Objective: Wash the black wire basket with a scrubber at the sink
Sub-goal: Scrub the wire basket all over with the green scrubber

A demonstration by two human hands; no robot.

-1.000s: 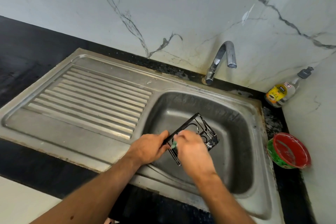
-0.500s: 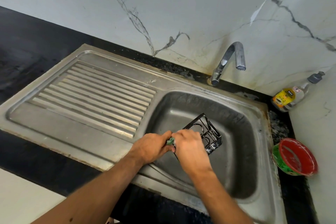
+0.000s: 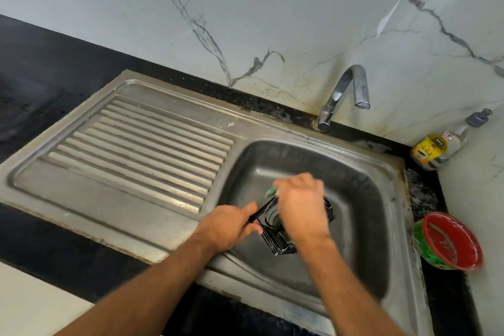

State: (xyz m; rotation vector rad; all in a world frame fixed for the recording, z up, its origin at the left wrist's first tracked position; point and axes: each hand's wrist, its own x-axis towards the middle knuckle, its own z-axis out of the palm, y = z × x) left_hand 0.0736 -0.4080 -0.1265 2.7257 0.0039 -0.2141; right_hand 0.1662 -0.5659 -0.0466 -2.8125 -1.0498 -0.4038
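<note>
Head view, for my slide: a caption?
Left hand holds black wire basket over sink; right hand scrubs.

Both bare forearms reach in from the lower edge and converge toward the middle, the left from lower left, the right from lower right. The left hand (image 3: 227, 228) lies back up, its thumb stretched forward along the top bar of the black wire basket (image 3: 275, 240) and its fingers (image 3: 255, 227) curled beneath, gripping that frame. The right hand (image 3: 301, 206) sits just beyond and slightly above it, back toward the camera and wrist bent down, fingers folded around a small green scrubber (image 3: 270, 192) whose tip peeks out at its left side.
</note>
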